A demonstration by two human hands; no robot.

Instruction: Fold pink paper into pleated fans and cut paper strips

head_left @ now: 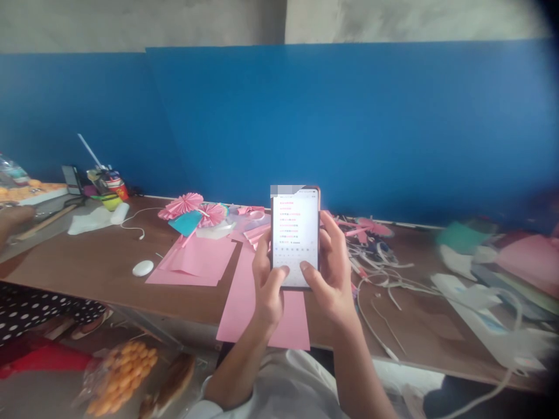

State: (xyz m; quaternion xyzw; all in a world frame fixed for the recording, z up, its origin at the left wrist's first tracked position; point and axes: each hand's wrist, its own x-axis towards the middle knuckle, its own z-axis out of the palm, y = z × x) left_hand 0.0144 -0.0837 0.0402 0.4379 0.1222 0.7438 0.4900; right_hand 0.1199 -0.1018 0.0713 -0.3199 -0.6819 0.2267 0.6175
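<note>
A smartphone [295,233] with a lit white screen is held upright above the table's front half. My left hand [268,279] wraps round its left edge, the thumb over the on-screen keyboard. On the other side my right hand [331,273] grips the right edge, its thumb also over the keys. Lines of small red and dark text fill the upper screen, too small to read. Beneath the hands lies a pink paper sheet [242,308], reaching past the table edge. Left of it are more pink sheets [198,262] and folded pink paper fans [182,206].
White cables [384,273] tangle on the brown table [109,244] at right. A white round case [142,268] and a pen cup [116,186] stand left. A blue panel [349,116] rises behind. At far left another person's hand [15,221] shows; a bag of orange balls [124,375] lies below.
</note>
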